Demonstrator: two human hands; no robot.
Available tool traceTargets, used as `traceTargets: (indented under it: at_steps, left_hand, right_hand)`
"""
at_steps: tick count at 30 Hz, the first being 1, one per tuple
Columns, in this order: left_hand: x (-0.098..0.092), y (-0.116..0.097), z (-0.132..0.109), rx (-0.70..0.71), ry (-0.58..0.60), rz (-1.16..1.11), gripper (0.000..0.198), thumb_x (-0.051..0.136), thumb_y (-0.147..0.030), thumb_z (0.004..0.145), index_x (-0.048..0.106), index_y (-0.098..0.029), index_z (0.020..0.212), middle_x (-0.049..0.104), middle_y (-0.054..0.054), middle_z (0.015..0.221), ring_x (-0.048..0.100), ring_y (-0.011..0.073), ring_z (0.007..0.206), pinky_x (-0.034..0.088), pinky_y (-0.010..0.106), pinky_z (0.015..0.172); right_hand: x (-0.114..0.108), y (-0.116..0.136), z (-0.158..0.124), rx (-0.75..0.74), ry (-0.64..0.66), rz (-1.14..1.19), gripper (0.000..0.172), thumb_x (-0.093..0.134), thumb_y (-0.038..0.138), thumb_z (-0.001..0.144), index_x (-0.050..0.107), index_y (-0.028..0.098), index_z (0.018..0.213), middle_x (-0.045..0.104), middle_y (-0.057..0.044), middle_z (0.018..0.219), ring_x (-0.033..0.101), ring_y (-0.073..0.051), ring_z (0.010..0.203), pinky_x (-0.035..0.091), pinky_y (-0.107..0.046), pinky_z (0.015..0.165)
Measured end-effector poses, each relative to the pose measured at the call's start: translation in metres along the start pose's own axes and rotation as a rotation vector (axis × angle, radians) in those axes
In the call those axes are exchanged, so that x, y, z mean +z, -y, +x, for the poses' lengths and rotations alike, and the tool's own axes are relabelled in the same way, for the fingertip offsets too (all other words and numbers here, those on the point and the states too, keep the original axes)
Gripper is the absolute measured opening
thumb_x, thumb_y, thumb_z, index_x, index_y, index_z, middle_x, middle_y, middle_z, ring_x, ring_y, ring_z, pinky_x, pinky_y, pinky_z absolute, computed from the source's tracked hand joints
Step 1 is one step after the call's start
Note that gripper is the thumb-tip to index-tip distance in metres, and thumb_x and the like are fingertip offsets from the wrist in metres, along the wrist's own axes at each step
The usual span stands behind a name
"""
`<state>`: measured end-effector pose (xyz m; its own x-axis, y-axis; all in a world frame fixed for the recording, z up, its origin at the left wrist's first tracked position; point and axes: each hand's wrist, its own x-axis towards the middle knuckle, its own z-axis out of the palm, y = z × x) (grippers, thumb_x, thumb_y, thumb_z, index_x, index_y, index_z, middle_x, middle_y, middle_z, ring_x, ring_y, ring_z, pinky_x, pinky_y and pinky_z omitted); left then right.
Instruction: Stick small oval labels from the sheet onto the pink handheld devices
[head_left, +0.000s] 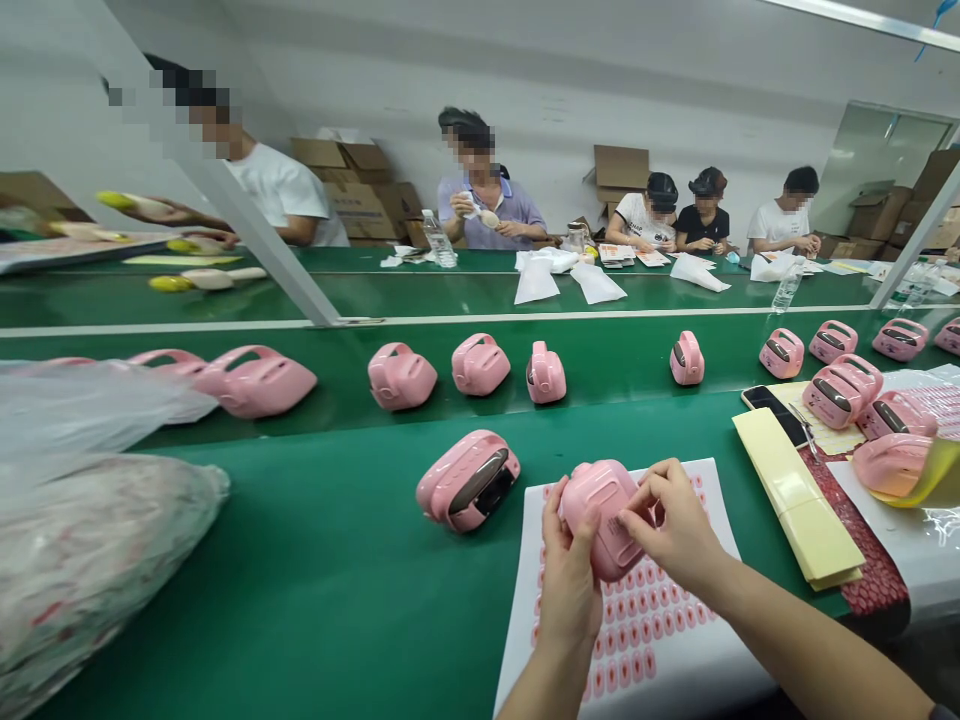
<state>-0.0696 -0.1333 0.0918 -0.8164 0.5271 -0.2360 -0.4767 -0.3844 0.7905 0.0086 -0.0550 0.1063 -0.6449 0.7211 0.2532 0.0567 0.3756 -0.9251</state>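
Note:
My left hand (pixel 566 570) grips a small pink plastic device (pixel 600 500) from its left side, with the flat face turned toward me. At the right of that face, my right hand (pixel 667 520) has thumb and forefinger pinched together against the surface. Whatever may lie between those fingertips is too small to make out. Beneath both hands lies a white sheet of stickers (pixel 630 635) with rows of small pink ovals. Another pink device (pixel 469 480), with a handle and a dark window, rests on the green table just left of the sheet.
Several pink devices (pixel 401 375) stand in a row along the green surface beyond. To the left is a filled clear plastic bag (pixel 105 560). Folded yellow paper (pixel 799 500) and a phone (pixel 776 415) lie right. Several co-workers (pixel 491 205) sit opposite, behind a slanted white post (pixel 225 190).

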Motion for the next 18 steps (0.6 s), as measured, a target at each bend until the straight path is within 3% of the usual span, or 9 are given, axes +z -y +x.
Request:
traceTargets:
  at_steps: [4, 7, 9, 12, 15, 18]
  left_hand:
    - [-0.001, 0.004, 0.002, 0.0, -0.027, 0.001, 0.062, 0.079, -0.049, 0.055, 0.055, -0.029, 0.109, 0.056, 0.003, 0.121, 0.049, 0.0255, 0.116, 0.048, 0.029, 0.081]
    - [-0.001, 0.007, 0.004, -0.048, -0.058, -0.038, 0.047, 0.071, -0.046, 0.067, 0.059, -0.023, 0.106, 0.064, 0.002, 0.101, 0.058, 0.0205, 0.099, 0.049, 0.026, 0.076]
    - [0.001, 0.008, 0.004, -0.126, -0.09, -0.099, 0.037, 0.061, -0.043, 0.077, 0.061, -0.022, 0.107, 0.067, 0.002, 0.095, 0.062, 0.0187, 0.089, 0.049, 0.027, 0.077]
    - [0.004, 0.01, 0.001, -0.239, -0.051, -0.206, 0.041, 0.049, -0.042, 0.084, 0.058, -0.023, 0.118, 0.071, 0.004, 0.095, 0.066, 0.0216, 0.086, 0.05, 0.035, 0.083]
    - [0.0, 0.017, 0.0, -0.327, 0.097, -0.309, 0.048, 0.052, -0.043, 0.082, 0.055, -0.021, 0.124, 0.073, 0.006, 0.096, 0.066, 0.0262, 0.095, 0.047, 0.04, 0.09]
    - [-0.014, 0.028, 0.003, -0.41, 0.212, -0.375, 0.047, 0.059, -0.043, 0.078, 0.059, -0.022, 0.12, 0.073, 0.007, 0.097, 0.064, 0.0282, 0.101, 0.047, 0.043, 0.092]
  right_hand:
    - [0.003, -0.002, -0.012, -0.287, -0.07, -0.095, 0.007, 0.059, 0.019, 0.077, 0.062, 0.022, 0.071, 0.052, -0.009, 0.095, 0.053, -0.025, 0.094, 0.048, -0.043, 0.081]
    - [-0.004, -0.004, -0.018, -0.287, -0.078, -0.027, 0.012, 0.057, 0.027, 0.082, 0.063, 0.024, 0.092, 0.054, -0.011, 0.106, 0.051, -0.028, 0.106, 0.044, -0.047, 0.09]
    - [-0.009, -0.011, -0.018, -0.161, -0.08, 0.048, 0.033, 0.057, 0.035, 0.083, 0.055, 0.027, 0.115, 0.05, -0.011, 0.124, 0.045, -0.029, 0.12, 0.036, -0.049, 0.1]
    - [-0.01, -0.03, -0.011, 0.198, 0.001, 0.224, 0.056, 0.055, 0.048, 0.082, 0.041, 0.026, 0.131, 0.04, -0.012, 0.14, 0.039, -0.027, 0.129, 0.031, -0.048, 0.105]
    - [-0.007, -0.051, -0.006, 0.437, 0.0, 0.368, 0.055, 0.052, 0.054, 0.082, 0.044, 0.026, 0.128, 0.046, -0.011, 0.137, 0.043, -0.024, 0.127, 0.034, -0.043, 0.104]
    - [-0.007, -0.063, -0.007, 0.425, -0.049, 0.38, 0.05, 0.055, 0.053, 0.079, 0.052, 0.026, 0.12, 0.052, -0.007, 0.132, 0.044, -0.023, 0.126, 0.037, -0.039, 0.102]
